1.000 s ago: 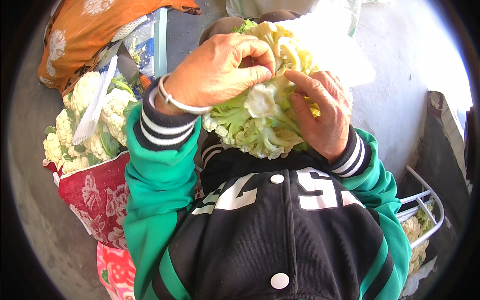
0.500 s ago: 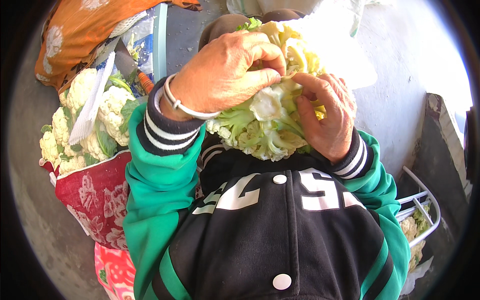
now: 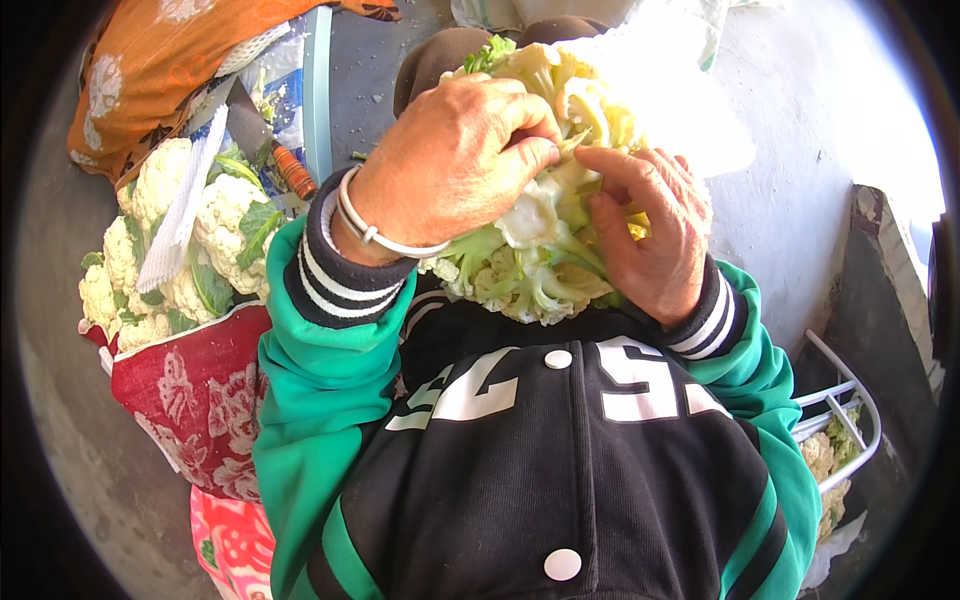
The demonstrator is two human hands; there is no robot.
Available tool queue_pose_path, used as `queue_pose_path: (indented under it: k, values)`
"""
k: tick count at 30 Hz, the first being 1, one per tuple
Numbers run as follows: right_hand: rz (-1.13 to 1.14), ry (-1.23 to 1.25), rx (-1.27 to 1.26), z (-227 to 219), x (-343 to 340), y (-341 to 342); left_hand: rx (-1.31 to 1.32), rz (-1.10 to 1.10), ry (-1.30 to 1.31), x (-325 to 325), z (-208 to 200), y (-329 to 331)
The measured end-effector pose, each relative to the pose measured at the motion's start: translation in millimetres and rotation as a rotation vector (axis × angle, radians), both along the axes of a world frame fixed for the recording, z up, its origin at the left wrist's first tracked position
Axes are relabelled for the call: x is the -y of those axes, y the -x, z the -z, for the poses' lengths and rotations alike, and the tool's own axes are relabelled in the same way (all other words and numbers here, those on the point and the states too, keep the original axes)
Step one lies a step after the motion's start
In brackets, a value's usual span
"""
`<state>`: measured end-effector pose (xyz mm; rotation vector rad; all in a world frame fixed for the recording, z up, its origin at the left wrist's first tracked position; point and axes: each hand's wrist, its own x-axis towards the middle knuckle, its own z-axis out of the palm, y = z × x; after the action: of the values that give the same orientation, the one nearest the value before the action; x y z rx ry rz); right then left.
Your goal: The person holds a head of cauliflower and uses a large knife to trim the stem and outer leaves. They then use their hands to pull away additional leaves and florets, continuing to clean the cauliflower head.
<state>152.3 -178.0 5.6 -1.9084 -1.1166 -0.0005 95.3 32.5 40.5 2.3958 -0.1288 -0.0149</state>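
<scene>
Both arms were bent, the left forearm [image 3: 335, 325] and right forearm [image 3: 745, 325] angling inward so the hands nearly met. The left hand [image 3: 455, 160] showed its back, with thumb tip and curled forefinger close together in a pinching grip; whether they touched was hard to tell. The right hand [image 3: 655, 225] sat slightly lower, its forefinger pointing toward the left thumb, its own thumb spread apart below, the other fingers partly hidden.
</scene>
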Motion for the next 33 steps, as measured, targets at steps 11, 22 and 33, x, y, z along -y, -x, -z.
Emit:
queue_pose_path:
  k: [11, 22, 33]
  values:
    - [-0.014, -0.004, 0.015, 0.7, 1.3, -0.7, -0.033, 0.041, 0.218, -8.7, 5.5, 5.5]
    - [-0.002, 0.029, 0.022, -1.3, 1.0, -0.9, 0.172, -0.118, -0.019, 12.7, 12.0, 16.4]
    - [0.052, 0.039, -0.047, -1.7, 3.7, -2.0, 0.244, -0.214, 0.585, -22.0, -0.5, 25.8]
